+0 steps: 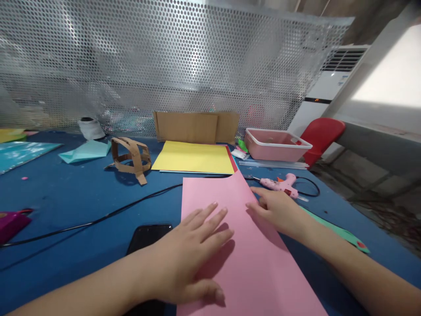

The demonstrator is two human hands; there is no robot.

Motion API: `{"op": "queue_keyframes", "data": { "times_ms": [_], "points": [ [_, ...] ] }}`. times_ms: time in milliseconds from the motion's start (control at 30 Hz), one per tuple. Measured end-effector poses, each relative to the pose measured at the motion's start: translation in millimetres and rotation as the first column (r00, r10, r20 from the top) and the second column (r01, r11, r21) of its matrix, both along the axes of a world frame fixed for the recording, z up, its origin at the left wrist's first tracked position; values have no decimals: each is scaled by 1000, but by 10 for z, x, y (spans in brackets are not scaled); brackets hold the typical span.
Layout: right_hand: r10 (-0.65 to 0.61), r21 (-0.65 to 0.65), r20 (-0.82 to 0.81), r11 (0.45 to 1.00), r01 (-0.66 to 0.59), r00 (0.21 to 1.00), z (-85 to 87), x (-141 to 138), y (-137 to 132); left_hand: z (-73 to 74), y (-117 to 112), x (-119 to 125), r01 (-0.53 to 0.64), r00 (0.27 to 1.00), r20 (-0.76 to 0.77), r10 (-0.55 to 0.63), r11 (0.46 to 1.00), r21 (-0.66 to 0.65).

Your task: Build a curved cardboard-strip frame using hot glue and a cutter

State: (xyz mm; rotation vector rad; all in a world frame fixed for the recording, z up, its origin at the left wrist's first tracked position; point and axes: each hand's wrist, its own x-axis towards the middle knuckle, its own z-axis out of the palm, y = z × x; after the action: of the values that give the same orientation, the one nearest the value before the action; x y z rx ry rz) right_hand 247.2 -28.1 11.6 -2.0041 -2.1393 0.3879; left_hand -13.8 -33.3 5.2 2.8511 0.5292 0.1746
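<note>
A large sheet of pink paper [256, 272] lies lengthwise on the blue table in front of me. My left hand [190, 254] rests on it with fingers spread, palm down. At the sheet's right edge, my right hand [279, 210] pinches the paper between thumb and forefinger. The sheet's far right corner curls up a little. Partly under my left forearm lies a black phone [148, 235]. Just beyond my right hand is a pink glue gun [279, 183] with a black cord.
Behind the sheet are yellow paper [197, 157], folded cardboard [187, 126] and a pink basket [272, 147]. A cardboard strip frame [131, 156] stands left of them. A black cable [125, 208] crosses the table [82, 188]. A green strip [342, 230] lies by my right forearm.
</note>
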Motion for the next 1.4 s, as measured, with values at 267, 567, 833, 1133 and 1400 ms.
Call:
{"op": "queue_keyframes", "data": {
  "times_ms": [267, 567, 833, 1133, 1400],
  "points": [
    [129, 121, -410, 989, -86, 903, 164, -34, -218, -3, 28, -8, 7, 1000, -8, -8, 993, -114],
    [498, 310, -64, 834, -457, 865, -266, -11, -335, 19, 34, 6, -10, 997, -72, 0, 991, -135],
    [551, 73, -26, 833, -548, 834, -316, 4, -340, -30, 11, 31, -10, 998, 59, 10, 1000, 2],
    [555, -7, 4, 832, -555, 832, -335, -33, -331, -162, 6, 106, -7, 969, 244, -38, 983, 181],
    [574, 3, -23, 819, -574, 818, -328, -34, -306, -85, -29, 190, 141, 957, 232, -174, 978, 151]
  ]
}}
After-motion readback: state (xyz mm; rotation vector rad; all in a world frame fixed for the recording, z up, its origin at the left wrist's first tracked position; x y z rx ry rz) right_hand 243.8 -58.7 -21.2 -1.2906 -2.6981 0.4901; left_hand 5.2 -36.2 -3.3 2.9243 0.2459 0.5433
